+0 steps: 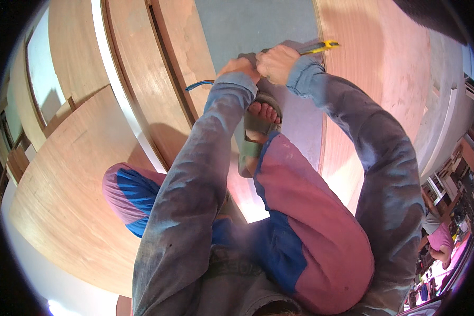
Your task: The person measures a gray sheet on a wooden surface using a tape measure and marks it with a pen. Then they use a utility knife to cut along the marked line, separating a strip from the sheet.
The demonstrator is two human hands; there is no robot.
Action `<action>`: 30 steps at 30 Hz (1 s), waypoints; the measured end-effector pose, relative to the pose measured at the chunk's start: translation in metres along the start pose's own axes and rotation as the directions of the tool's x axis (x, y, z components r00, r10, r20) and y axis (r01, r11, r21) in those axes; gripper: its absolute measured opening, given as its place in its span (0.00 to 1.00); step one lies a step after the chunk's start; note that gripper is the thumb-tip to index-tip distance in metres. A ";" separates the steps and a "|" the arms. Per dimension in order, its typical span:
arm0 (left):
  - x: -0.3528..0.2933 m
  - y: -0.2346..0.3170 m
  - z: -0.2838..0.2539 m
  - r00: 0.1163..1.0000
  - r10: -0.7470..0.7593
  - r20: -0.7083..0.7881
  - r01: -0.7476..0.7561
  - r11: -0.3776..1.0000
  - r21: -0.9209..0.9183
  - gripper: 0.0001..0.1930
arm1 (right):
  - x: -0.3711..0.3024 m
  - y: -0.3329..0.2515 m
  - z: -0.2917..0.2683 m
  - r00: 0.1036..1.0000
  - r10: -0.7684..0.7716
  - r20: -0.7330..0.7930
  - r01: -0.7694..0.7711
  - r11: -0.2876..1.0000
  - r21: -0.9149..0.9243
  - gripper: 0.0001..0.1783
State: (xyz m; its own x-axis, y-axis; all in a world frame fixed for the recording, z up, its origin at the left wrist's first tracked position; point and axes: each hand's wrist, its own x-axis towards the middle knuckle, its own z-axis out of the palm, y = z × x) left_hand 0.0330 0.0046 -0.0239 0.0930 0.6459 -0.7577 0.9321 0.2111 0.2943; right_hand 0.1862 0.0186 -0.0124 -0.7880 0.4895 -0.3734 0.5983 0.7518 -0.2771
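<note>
The right hand [279, 64] has its grip closed around a slim yellow-and-black utility knife [319, 47], which juts out to the right, over the edge of a smooth grey flat sheet [258, 23]. Beside it, touching or nearly so, the left hand [239, 69] curls its fingers; what its grip holds cannot be told. A thin, curved blue strip [199, 84] shows beside the left wrist. Just below sits an olive-green open-toed sandal [255, 126] on a foot; pale wooden panels [73, 189] flank the sheet.
</note>
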 end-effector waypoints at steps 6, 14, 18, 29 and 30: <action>-0.001 0.004 -0.004 0.998 -0.051 0.034 0.050 0.998 0.041 0.20 | 0.019 0.012 -0.010 0.984 0.136 -0.115 -0.161 0.956 -0.245 0.08; -0.002 0.010 -0.010 0.990 -0.100 0.102 0.094 0.993 0.065 0.19 | -0.022 0.012 0.005 0.862 0.459 -0.217 -0.385 0.869 0.311 0.07; -0.005 0.004 -0.007 0.999 -0.030 0.041 0.028 0.999 0.041 0.19 | -0.034 -0.005 0.025 0.897 0.435 -0.082 -0.367 0.834 0.412 0.06; -0.005 0.008 -0.007 0.996 -0.079 0.028 0.079 0.997 0.010 0.19 | -0.032 -0.004 0.031 0.893 0.432 -0.124 -0.342 0.833 0.435 0.06; -0.005 0.007 -0.008 0.997 -0.065 0.036 0.065 0.998 0.009 0.19 | -0.032 -0.003 0.031 0.891 0.436 -0.122 -0.347 0.830 0.437 0.06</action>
State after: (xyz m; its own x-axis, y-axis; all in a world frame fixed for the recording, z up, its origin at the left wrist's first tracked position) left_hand 0.0367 0.0085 -0.0137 0.0445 0.6040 -0.7957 0.9392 0.2461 0.2393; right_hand 0.2140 -0.0132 -0.0272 -0.4590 0.8182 -0.3461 0.8331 0.2610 -0.4878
